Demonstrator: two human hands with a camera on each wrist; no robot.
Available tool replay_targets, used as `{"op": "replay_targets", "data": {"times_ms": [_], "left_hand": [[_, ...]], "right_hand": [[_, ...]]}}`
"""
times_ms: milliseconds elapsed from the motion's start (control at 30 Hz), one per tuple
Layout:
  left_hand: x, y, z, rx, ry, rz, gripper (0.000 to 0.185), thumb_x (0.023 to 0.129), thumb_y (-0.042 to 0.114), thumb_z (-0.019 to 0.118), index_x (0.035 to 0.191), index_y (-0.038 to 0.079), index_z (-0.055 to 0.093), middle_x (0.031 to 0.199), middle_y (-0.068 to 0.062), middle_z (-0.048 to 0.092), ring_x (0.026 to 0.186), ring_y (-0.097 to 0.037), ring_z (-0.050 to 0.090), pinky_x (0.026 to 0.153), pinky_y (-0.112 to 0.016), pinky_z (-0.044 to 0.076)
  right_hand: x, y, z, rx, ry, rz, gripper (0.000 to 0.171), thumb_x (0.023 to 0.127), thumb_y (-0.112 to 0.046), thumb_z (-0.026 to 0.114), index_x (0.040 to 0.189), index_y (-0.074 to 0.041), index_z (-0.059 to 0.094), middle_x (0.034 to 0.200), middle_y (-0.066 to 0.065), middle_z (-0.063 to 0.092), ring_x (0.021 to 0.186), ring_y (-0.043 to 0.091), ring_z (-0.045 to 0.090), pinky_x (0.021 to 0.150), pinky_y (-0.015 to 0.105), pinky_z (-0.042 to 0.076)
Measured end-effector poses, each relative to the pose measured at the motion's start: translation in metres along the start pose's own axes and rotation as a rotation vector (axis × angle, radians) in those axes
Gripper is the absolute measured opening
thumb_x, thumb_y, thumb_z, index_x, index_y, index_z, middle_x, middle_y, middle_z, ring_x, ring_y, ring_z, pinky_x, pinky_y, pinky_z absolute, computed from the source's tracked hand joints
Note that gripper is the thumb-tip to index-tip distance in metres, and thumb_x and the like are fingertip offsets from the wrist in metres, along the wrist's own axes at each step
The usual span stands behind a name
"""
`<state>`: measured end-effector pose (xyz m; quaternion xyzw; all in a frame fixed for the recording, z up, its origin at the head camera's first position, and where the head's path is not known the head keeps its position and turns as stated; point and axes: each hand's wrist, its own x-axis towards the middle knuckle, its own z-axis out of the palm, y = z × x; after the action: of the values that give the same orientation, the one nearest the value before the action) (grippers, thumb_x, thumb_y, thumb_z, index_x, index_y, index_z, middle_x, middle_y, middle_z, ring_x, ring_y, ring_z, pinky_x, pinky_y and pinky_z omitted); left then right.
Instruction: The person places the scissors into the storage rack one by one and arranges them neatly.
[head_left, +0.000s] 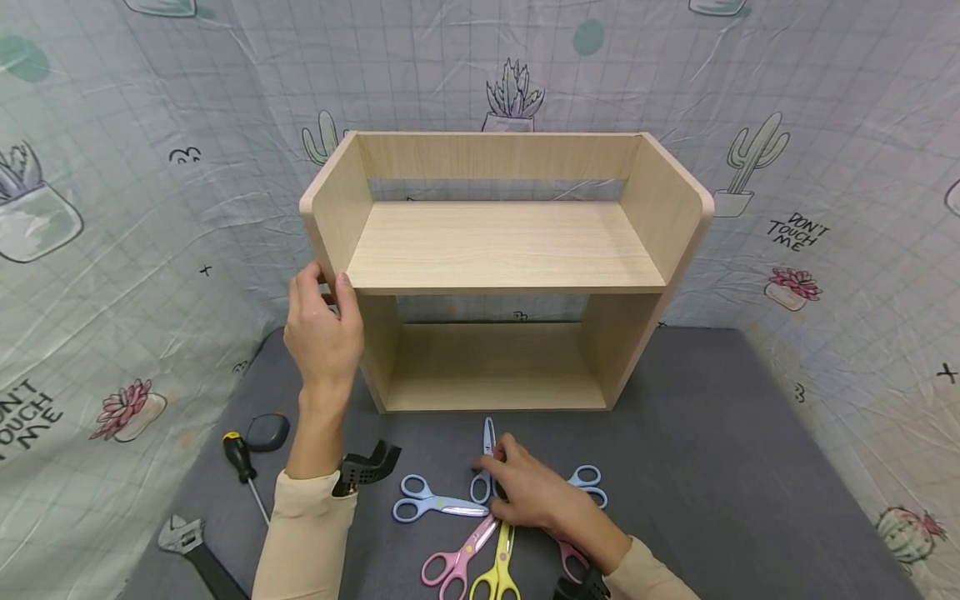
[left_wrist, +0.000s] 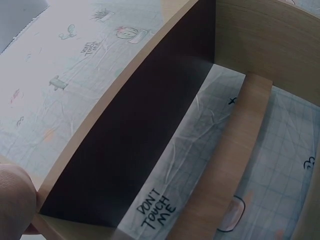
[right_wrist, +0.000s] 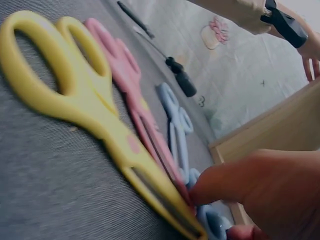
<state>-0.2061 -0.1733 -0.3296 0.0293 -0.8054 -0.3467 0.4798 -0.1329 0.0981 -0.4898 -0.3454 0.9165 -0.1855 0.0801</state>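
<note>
The right hand (head_left: 528, 492) lies low over a fan of small plastic-handled scissors on the grey table (head_left: 720, 450), fingers curled onto the upright blue-handled pair (head_left: 486, 467) whose blades point away toward the shelf; whether it truly pinches them I cannot tell. Yellow scissors (right_wrist: 85, 110) and pink scissors (right_wrist: 135, 100) lie just beside, handles toward the person. The left hand (head_left: 322, 329) is farther off, gripping the front edge of the light wooden two-tier shelf's (head_left: 502, 250) left side panel

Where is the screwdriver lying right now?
In the head view the screwdriver lies on the grey mat's left side, between the tape measure and the wrench, left of the left forearm.
</note>
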Motion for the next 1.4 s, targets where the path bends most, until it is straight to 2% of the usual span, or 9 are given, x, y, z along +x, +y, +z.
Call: {"op": "replay_targets", "data": {"times_ms": [200, 367, 467, 567, 700, 967, 1267, 1333, 1400], "left_hand": [[0.0, 0.002, 0.0, -0.021, -0.004, -0.014, 0.04, 0.104, 0.03, 0.05, 0.128, -0.001, 0.058, 0.116, -0.024, 0.063, 0.084, -0.038, 0.065, 0.064, -0.05, 0.049], [0.0, 0.003, 0.0, -0.033, -0.001, -0.017, 0.039, 0.104, 0.029, 0.051, 0.129, -0.001, 0.058, 0.116, -0.023, 0.063, 0.084, -0.038, 0.065, 0.064, -0.05, 0.049], [-0.001, 0.002, 0.0, -0.035, -0.006, -0.018, 0.04, 0.104, 0.029, 0.05, 0.129, -0.001, 0.057, 0.116, -0.024, 0.063, 0.084, -0.038, 0.065, 0.065, -0.05, 0.049], [-0.001, 0.0, 0.001, -0.028, -0.007, -0.018, 0.039, 0.104, 0.029, 0.05, 0.128, -0.001, 0.057, 0.116, -0.024, 0.062, 0.084, -0.038, 0.065, 0.065, -0.05, 0.05], [0.0, -0.002, 0.0, -0.033, -0.004, -0.011, 0.039, 0.103, 0.031, 0.051, 0.126, 0.0, 0.058, 0.115, -0.024, 0.062, 0.083, -0.038, 0.066, 0.066, -0.05, 0.051], [0.0, -0.003, -0.001, -0.084, -0.018, -0.025, 0.039, 0.103, 0.03, 0.052, 0.125, -0.002, 0.059, 0.115, -0.024, 0.062, 0.085, -0.037, 0.065, 0.07, -0.044, 0.051], [0.002, -0.007, 0.002, -0.239, 0.027, -0.072, 0.033, 0.1, 0.024, 0.059, 0.115, -0.006, 0.064, 0.11, -0.022, 0.065, 0.102, -0.027, 0.068, 0.077, -0.014, 0.05], [0.003, -0.007, 0.002, -0.239, 0.043, -0.067, 0.032, 0.099, 0.024, 0.061, 0.112, -0.005, 0.065, 0.108, -0.022, 0.066, 0.101, -0.026, 0.069, 0.079, -0.015, 0.053], [0.003, -0.007, 0.002, -0.237, 0.051, -0.065, 0.032, 0.098, 0.024, 0.062, 0.11, -0.005, 0.066, 0.106, -0.022, 0.068, 0.099, -0.026, 0.07, 0.08, -0.023, 0.057]], "right_hand": [[-0.003, 0.0, 0.005, -0.074, 0.106, 0.075, 0.072, 0.081, -0.04, 0.081, 0.134, 0.001, 0.056, 0.112, 0.013, 0.065, 0.1, 0.023, 0.064, 0.085, 0.04, 0.056], [-0.005, 0.001, 0.008, -0.09, 0.159, 0.074, 0.058, 0.08, -0.037, 0.083, 0.119, 0.003, 0.066, 0.101, 0.011, 0.066, 0.086, 0.021, 0.064, 0.076, 0.038, 0.056], [-0.006, -0.001, 0.007, -0.032, 0.146, 0.101, 0.049, 0.08, -0.031, 0.082, 0.113, 0.002, 0.069, 0.098, 0.009, 0.062, 0.077, 0.017, 0.06, 0.069, 0.034, 0.054], [-0.006, -0.001, 0.006, 0.044, 0.128, 0.128, 0.045, 0.081, -0.024, 0.08, 0.116, 0.001, 0.069, 0.1, 0.007, 0.058, 0.078, 0.014, 0.058, 0.069, 0.032, 0.053], [-0.006, 0.001, 0.005, 0.073, 0.15, 0.097, 0.042, 0.08, -0.016, 0.077, 0.117, 0.002, 0.068, 0.101, 0.007, 0.056, 0.082, 0.014, 0.059, 0.07, 0.03, 0.053], [-0.004, 0.008, 0.002, 0.092, 0.166, 0.001, 0.044, 0.078, -0.013, 0.075, 0.118, 0.003, 0.068, 0.105, 0.01, 0.066, 0.088, 0.015, 0.061, 0.076, 0.026, 0.053], [-0.004, 0.011, 0.004, 0.156, 0.195, -0.082, 0.041, 0.086, -0.018, 0.075, 0.12, 0.003, 0.067, 0.093, 0.004, 0.063, 0.072, 0.0, 0.047, 0.061, 0.014, 0.044], [-0.005, 0.011, 0.005, 0.155, 0.206, -0.098, 0.041, 0.087, -0.019, 0.076, 0.12, 0.003, 0.067, 0.094, 0.004, 0.064, 0.072, 0.0, 0.048, 0.061, 0.013, 0.044], [-0.005, 0.011, 0.006, 0.15, 0.209, -0.107, 0.04, 0.088, -0.021, 0.076, 0.12, 0.001, 0.068, 0.095, 0.003, 0.064, 0.073, 0.0, 0.048, 0.062, 0.013, 0.044]]}}
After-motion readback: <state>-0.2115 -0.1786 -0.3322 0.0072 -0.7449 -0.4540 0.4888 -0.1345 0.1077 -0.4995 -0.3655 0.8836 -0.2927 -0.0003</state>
